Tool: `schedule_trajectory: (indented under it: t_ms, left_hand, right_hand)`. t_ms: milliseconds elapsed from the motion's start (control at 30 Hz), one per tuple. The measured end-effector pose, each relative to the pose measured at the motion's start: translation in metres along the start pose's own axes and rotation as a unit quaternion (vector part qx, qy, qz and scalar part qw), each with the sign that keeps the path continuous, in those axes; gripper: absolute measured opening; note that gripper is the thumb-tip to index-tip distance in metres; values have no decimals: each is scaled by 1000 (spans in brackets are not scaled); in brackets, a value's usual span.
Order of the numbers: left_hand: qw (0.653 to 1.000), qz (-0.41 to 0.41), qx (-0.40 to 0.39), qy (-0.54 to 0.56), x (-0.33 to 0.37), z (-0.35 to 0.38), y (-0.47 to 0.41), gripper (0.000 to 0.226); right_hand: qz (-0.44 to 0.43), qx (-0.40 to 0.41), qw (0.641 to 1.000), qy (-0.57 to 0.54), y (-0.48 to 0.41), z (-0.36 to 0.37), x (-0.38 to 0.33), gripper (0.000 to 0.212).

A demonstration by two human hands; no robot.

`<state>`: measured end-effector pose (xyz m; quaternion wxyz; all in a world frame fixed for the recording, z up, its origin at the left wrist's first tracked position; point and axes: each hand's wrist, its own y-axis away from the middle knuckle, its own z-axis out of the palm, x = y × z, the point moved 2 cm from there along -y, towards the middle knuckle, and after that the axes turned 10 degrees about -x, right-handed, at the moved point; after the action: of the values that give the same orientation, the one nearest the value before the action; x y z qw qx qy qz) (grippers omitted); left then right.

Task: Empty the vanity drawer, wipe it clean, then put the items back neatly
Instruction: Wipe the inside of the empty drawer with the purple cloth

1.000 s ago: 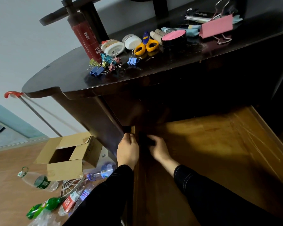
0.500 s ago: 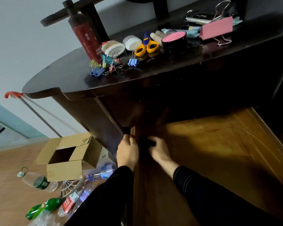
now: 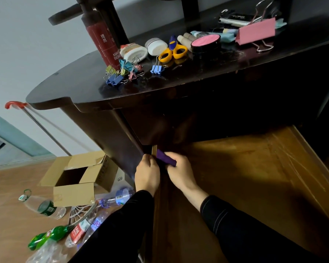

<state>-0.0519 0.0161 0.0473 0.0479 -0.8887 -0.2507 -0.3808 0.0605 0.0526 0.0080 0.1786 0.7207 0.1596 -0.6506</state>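
Person seen from the head view. Left hand (image 3: 147,175) and right hand (image 3: 180,173) are bare. Both arms are in long black sleeves. Left sleeve (image 3: 120,226): dark fabric, faint stitch line at the cuff, cuff ends at the wrist. Right sleeve (image 3: 251,236): same black, denim-like fabric, pale contrast stitching in rows round the cuff and along a seam up the arm. Its cuff stops short of the wrist, so some bare forearm shows.

furniture: dark wooden vanity (image 3: 74,88), glossy top | wall: plain pale grey wall (image 3: 27,44) behind and left of vanity | trim: teal band (image 3: 13,137) low, left of vanity | floor: brown wood-look floor (image 3: 6,188) left of vanity | clutter: open cardboard box (image 3: 74,179) beside vanity's base, plastic bottles (image 3: 42,207) near it | pole: red-handled metal pole (image 3: 15,104) by vanity's left edge
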Motion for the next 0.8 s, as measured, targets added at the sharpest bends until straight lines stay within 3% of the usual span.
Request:
schedule_trajectory:
  t_ms: [100, 267, 367, 433, 500, 533, 667, 733, 800]
  left_hand:
    - [1000, -1, -2, 2, 0, 0, 0, 16]
    - [1000, -1, 0, 1, 1, 0, 1, 15]
    - [1000, -3, -3, 9, 0, 1, 1, 17]
    - [1000, -2, -1, 16, -1, 1, 0, 20]
    - [1000, -3, 3, 16, -2, 1, 0, 20]
    - [1000, -4, 4, 14, -2, 0, 1, 20]
    - [1000, -9, 2, 12, 0, 0, 2, 21]
    - [1000, -9, 3, 15, 0, 0, 3, 21]
    - [1000, -1, 2, 21, 0, 0, 2, 20]
  right_hand:
    - [-16, 8, 1000, 12, 8, 6, 6, 47]
    - [99, -57, 993, -15, 9, -5, 16, 37]
    - [32, -37, 998, -45, 8, -3, -2, 40]
    - [4, -31, 997, -70, 10, 0, -11, 28]
    - [33, -27, 989, -139, 12, 0, -10, 15]
    - [58, -26, 985, -159, 13, -3, -7, 18]
    - [132, -63, 984, -100, 11, -9, 3, 13]
    - [104, -53, 989, -87, 8, -9, -1, 15]
    - [20, -29, 994, -103, 8, -8, -13, 18]
